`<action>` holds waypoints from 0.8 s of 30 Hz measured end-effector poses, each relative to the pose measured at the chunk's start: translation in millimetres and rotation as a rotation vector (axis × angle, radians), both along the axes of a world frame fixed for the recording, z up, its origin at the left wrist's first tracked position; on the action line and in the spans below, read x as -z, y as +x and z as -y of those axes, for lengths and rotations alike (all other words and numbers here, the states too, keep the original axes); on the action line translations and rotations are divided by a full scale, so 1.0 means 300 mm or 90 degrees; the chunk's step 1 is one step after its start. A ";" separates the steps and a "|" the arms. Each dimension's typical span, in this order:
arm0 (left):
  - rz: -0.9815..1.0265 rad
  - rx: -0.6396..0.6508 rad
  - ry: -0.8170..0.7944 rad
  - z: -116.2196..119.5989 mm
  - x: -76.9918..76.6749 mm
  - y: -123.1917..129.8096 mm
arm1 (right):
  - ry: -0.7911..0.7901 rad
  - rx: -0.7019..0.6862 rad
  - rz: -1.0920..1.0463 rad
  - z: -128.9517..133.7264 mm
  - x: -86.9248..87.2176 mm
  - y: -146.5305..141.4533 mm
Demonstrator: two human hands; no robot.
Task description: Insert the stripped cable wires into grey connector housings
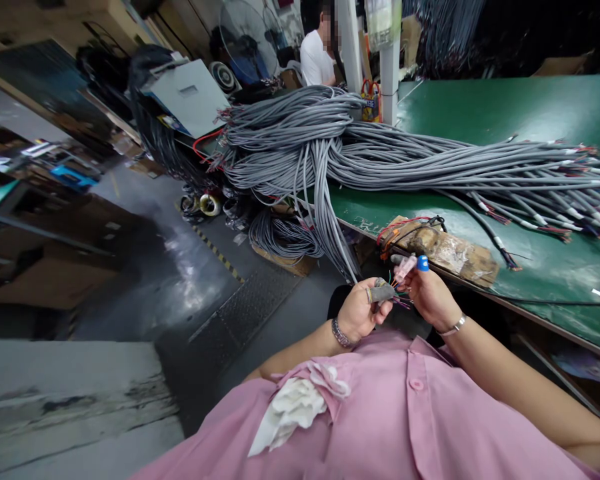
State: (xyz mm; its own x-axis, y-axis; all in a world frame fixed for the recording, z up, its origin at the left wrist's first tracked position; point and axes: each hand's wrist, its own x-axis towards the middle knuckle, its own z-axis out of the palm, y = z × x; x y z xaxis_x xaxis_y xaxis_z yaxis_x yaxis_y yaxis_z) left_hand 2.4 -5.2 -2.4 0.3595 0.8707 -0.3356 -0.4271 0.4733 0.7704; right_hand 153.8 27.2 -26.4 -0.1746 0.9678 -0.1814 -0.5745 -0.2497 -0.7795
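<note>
Pinches thin coloured wires [401, 302] in the left hand [361, 311], thumb and fingers closed on them, off the near edge of the green table [485, 110]. Brings the right hand [430, 297] to the wires' other side, fingers curled nearly together, grip too small to tell. Has a plastic-wrapped block [450, 252] just beyond the right hand, along that edge, and grey cables [325, 200] spilling over it beyond the left hand.

glossy green tabletop [490, 113]; matt grey plastic-looking cables [290, 157]; pink cloth shirt [375, 413].
</note>
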 end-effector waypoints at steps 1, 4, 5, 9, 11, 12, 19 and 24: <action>0.005 0.001 -0.003 -0.004 0.001 0.001 | 0.004 -0.009 0.006 -0.001 -0.002 -0.005; 0.017 0.000 -0.006 -0.009 0.005 0.001 | -0.013 -0.028 0.008 0.004 -0.019 -0.020; 0.020 -0.002 -0.005 -0.009 0.006 0.000 | -0.020 -0.025 0.003 0.006 -0.025 -0.024; 0.026 -0.006 -0.011 -0.005 0.002 -0.007 | -0.022 -0.003 -0.029 0.012 -0.038 -0.023; 0.027 -0.007 -0.016 -0.003 -0.002 -0.009 | -0.024 0.001 -0.036 0.012 -0.040 -0.017; 0.028 -0.007 -0.017 -0.003 -0.004 -0.009 | -0.027 0.004 -0.036 0.012 -0.040 -0.014; 0.012 0.005 -0.019 -0.007 -0.016 -0.003 | 0.029 0.095 0.120 0.012 -0.021 0.001; 0.001 0.016 -0.011 -0.015 -0.003 -0.001 | 0.043 0.067 0.142 -0.006 -0.003 0.003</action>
